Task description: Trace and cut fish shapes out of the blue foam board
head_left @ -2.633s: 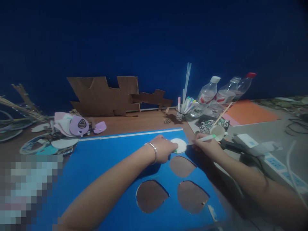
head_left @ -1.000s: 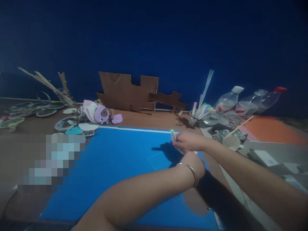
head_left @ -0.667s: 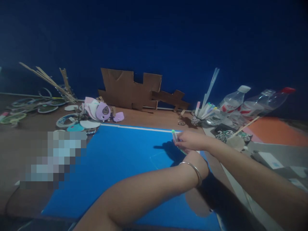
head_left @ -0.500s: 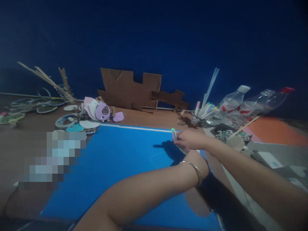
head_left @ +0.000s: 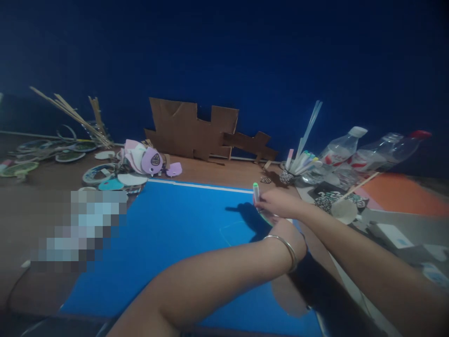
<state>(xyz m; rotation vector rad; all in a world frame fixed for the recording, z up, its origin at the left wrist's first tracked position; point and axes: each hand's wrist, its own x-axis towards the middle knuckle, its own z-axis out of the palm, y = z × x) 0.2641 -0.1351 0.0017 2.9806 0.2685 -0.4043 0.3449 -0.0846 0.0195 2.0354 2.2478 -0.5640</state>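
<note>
My right hand point(head_left: 278, 202) is closed round a white marker with a green end point(head_left: 256, 193), held nearly upright over the right part of a blue sheet point(head_left: 168, 234). Just below and in front of it lies my left hand point(head_left: 288, 230), bent at the wrist, a silver bangle point(head_left: 285, 248) behind it. Its fingers are mostly hidden, so their grip is unclear. A thin green curved edge shows beneath the hands; what it belongs to is covered. Left of them, a faint curved line is visible on the blue sheet. The marker's lower tip cannot be seen.
Cut cardboard point(head_left: 185, 126) leans at the back wall. Purple bird cutouts point(head_left: 151, 160), tape rolls point(head_left: 98, 174) and wooden sticks point(head_left: 75, 114) lie left. On the right stand a pot of markers point(head_left: 286, 177) and plastic bottles point(head_left: 338, 147). A brown rounded patch point(head_left: 289, 295) shows near the front.
The view has shifted slightly. The marker stands a little more upright in my right hand; both hands stay at almost the same place on the blue sheet.
</note>
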